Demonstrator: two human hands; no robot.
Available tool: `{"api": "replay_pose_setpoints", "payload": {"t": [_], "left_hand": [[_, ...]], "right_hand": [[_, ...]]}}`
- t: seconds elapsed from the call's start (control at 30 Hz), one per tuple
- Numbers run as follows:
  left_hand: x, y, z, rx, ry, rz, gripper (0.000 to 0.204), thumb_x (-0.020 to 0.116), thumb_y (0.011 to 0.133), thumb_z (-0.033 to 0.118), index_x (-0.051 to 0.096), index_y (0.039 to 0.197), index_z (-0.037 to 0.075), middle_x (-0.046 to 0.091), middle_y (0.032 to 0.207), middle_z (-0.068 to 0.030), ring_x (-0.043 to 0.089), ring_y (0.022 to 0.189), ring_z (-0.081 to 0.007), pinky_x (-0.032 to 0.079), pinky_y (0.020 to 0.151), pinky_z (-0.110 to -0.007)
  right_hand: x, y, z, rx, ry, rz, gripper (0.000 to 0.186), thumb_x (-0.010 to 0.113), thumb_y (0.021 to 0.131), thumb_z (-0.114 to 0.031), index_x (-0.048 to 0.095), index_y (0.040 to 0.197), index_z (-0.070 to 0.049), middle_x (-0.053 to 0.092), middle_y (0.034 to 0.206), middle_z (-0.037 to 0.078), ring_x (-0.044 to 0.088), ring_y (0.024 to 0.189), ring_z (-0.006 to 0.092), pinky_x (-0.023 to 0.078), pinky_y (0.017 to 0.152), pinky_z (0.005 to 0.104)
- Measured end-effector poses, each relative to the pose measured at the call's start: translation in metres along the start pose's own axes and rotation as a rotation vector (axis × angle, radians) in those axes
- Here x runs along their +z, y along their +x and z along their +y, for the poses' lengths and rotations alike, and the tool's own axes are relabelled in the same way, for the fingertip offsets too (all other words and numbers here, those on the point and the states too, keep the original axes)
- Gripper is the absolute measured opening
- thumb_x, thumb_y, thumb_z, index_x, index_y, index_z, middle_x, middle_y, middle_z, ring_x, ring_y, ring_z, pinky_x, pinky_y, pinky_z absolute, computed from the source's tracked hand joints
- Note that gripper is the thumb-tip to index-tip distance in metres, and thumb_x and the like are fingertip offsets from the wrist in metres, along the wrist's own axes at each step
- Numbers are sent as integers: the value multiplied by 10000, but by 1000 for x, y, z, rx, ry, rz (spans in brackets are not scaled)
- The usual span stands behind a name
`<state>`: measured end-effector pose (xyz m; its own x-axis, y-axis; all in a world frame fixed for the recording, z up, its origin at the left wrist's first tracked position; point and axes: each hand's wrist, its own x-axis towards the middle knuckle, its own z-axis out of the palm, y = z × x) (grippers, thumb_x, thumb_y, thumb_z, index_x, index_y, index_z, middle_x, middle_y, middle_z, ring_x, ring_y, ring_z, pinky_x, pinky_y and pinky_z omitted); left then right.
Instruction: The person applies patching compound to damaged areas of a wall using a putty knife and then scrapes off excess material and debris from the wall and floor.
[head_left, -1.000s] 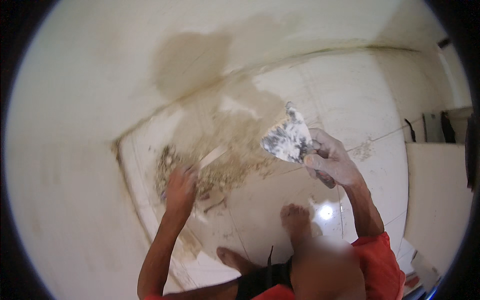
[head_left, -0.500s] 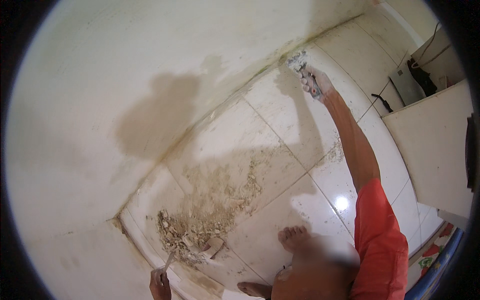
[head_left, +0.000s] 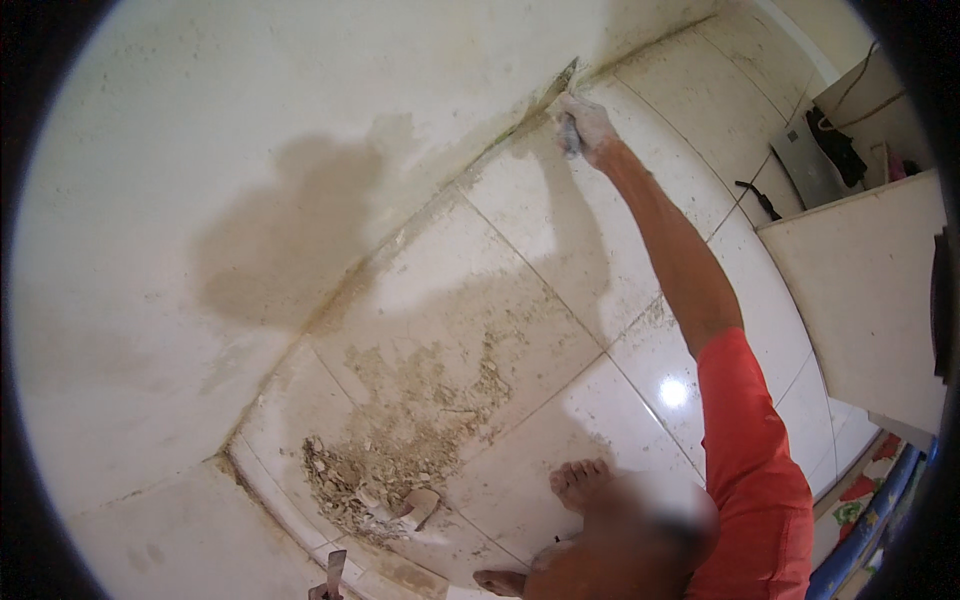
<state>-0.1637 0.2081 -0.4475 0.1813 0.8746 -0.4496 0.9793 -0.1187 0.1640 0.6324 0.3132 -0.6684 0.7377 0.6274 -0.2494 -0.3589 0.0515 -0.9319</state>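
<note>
My right hand (head_left: 590,128), dusted white, is stretched far forward and closed round the grey handle of a putty knife (head_left: 570,76). Its blade is turned nearly edge-on against the white wall (head_left: 420,90), just above the joint with the tiled floor. Only a sliver of my left hand (head_left: 322,592) shows at the lower edge. A flat scraper blade (head_left: 336,568) sticks up from it, its handle hidden. Past that blade, a heap of crumbled plaster (head_left: 365,480) lies on the tiles near the wall corner.
A white cabinet (head_left: 850,270) stands on the right, with a grey box (head_left: 808,160) and cables beyond it. A short black object (head_left: 760,200) lies on the floor nearby. My bare foot (head_left: 580,485) rests on the tiles. Brown stains run along the wall-floor joint.
My right hand has moved left and forward to the wall, turning the putty knife so its blade meets the surface. My left hand has dropped mostly out of view with its scraper.
</note>
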Motion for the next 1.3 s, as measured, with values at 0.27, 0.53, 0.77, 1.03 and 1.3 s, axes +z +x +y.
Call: {"api": "replay_pose_setpoints", "payload": {"t": [0.27, 0.53, 0.77, 1.03, 1.3], "left_hand": [[-19, -17, -13, -156, -84, 47, 207, 561, 980, 145, 611, 1111, -8, 634, 883, -165, 623, 809, -287, 489, 734, -398], [-21, 1, 1, -34, -156, 100, 232, 549, 988, 170, 605, 1119, -14, 651, 884, -163, 622, 800, -286, 486, 724, -400], [-20, 5, -3, -94, -190, 73, 259, 553, 988, 194, 602, 1120, -23, 648, 897, -151, 607, 791, -286, 481, 720, -405], [-15, 11, -25, -28, -112, -2, 263, 570, 987, 198, 601, 1112, -32, 632, 887, -154, 599, 810, -274, 476, 732, -389], [-21, 11, -12, -165, -163, 54, 297, 566, 990, 261, 596, 1056, -27, 634, 861, -123, 564, 763, -220, 462, 689, -368]], "right_hand": [[50, -1, 48, -99, -56, 47, 202, 581, 981, -236, 562, 1001, -36, 557, 709, 40, 604, 577, 163, 496, 477, 332], [81, -73, 85, -325, -314, -87, 295, 541, 1004, -284, 601, 1046, 2, 591, 737, 33, 588, 545, 140, 470, 468, 273], [-8, -34, 25, -54, -22, 217, 304, 565, 977, -319, 638, 1168, -94, 553, 689, 20, 475, 403, 124, 413, 360, 290], [-12, 79, 34, -231, -97, 235, 312, 546, 989, -292, 608, 1161, -39, 607, 822, 41, 607, 673, 153, 544, 582, 303], [28, -27, 50, -124, -252, -84, 270, 544, 999, -293, 594, 1113, -54, 614, 831, 47, 599, 664, 137, 512, 574, 294]]}}
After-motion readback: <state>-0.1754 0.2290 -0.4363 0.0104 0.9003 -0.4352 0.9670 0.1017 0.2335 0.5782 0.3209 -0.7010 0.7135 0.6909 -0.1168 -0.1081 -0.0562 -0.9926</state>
